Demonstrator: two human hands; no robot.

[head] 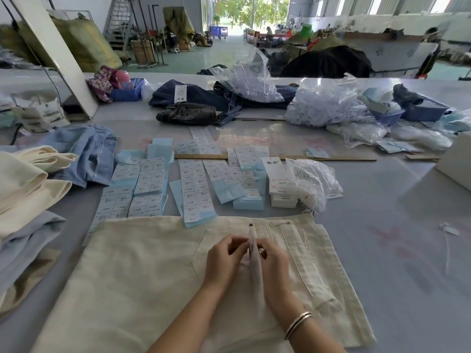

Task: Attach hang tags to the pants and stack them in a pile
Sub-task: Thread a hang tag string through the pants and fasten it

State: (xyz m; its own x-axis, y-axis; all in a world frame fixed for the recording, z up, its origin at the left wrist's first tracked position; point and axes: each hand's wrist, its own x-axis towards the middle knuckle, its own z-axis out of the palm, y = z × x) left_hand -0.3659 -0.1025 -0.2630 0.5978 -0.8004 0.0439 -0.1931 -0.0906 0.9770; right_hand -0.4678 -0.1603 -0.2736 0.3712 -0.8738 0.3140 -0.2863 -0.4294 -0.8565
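Cream pants (142, 276) lie flat on the table in front of me, waistband away from me, a dark button (251, 226) at the top. Above them I hold a white hang tag (254, 261) edge-on between both hands. My left hand (221, 261) pinches its left side and my right hand (272, 263), a silver bangle on the wrist, pinches its right side. A stack of white hang tags (279, 182) stands beyond the pants, next to a clear bag of strings (313, 184). At the left is a pile of folded cream and light blue pants (28, 189).
Sheets of blue-backed size stickers (193, 187) cover the table's middle, with a wooden ruler (331, 158) behind them. Dark denim pants (204, 103) and clear bags of fasteners (326, 103) lie at the back. A white box (456, 164) sits at the right edge.
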